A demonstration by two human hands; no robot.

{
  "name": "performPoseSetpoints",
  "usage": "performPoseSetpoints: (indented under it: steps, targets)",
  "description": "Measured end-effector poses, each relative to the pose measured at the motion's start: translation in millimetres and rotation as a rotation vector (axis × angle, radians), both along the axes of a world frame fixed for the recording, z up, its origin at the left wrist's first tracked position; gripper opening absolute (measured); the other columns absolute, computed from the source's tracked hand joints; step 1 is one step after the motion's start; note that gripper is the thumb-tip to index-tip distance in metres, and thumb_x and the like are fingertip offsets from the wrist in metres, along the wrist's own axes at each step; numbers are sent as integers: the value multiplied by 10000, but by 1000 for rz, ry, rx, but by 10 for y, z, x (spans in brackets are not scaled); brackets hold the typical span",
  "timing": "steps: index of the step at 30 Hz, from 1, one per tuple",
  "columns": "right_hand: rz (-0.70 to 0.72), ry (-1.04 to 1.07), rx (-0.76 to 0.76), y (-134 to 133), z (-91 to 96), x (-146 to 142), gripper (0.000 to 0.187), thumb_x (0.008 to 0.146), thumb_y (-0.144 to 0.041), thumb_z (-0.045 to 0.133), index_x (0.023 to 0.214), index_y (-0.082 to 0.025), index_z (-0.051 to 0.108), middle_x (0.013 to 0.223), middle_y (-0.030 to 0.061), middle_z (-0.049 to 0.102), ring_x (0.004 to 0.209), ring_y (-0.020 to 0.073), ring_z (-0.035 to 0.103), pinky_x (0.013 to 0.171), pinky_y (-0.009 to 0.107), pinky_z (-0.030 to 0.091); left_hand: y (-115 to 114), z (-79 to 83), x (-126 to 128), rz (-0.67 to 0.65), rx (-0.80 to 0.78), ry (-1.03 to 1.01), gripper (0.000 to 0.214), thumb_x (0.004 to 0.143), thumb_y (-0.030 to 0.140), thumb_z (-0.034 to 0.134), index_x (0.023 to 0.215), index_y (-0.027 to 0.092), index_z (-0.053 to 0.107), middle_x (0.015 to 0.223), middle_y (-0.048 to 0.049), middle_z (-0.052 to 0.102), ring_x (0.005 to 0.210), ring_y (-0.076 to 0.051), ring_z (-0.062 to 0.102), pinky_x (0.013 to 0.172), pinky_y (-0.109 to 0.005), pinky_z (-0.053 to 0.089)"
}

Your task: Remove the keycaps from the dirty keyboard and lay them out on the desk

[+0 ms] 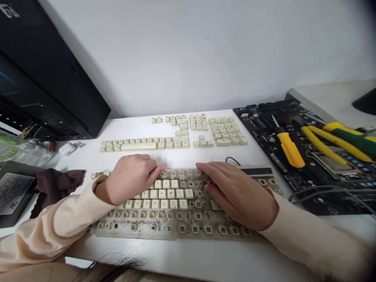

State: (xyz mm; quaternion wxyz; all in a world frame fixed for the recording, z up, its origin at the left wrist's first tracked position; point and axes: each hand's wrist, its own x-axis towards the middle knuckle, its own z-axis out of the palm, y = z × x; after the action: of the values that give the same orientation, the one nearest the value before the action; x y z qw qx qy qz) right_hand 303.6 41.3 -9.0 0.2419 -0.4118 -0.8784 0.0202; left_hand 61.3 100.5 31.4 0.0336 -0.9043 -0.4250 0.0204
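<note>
A worn beige keyboard (188, 231) lies in front of me, with keycaps (166, 194) on part of its letter rows and bare square switch posts elsewhere. Over its upper left part, my left hand (129, 178) is closed, fingers curled under and the thumb pointing right. Whatever is beneath those fingers is hidden. My right hand (235, 192) rests across the right side of the board, its fingers stretched out toward the bare posts, and nothing shows in it. Behind the keyboard, loose keycaps (226, 131) stand in keyboard-like rows, among them a long spacebar (139, 147).
To the right, a black motherboard (282, 172) carries a yellow screwdriver (290, 150) and yellow-handled pliers (337, 143). A black computer case (58, 66) stands at left. Near it lie a dark cloth (60, 184), a white earbud case (67, 149) and a grey box (13, 192).
</note>
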Motion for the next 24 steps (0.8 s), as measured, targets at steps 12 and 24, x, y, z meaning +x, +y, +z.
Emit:
performPoseSetpoints:
  steps: [12, 24]
  targets:
    - [-13, -6, 22, 10, 27, -17, 316, 882, -130, 344, 1175, -95, 455, 1016, 131, 638, 931, 218, 601, 766, 379, 529, 14, -133, -42, -27, 157, -115, 491, 911, 353, 322, 535, 162, 572, 478, -36, 545, 438, -147, 479, 456, -274, 232]
    - [-17, -16, 40, 10, -5, -9, 306, 885, -143, 366, 1174, -81, 444, 1035, 137, 626, 940, 237, 585, 768, 387, 517, 289, -61, -3, -55, -312, -123, 509, 917, 380, 306, 465, 165, 402, 421, 22, 393, 400, -87, 349, 464, -252, 267]
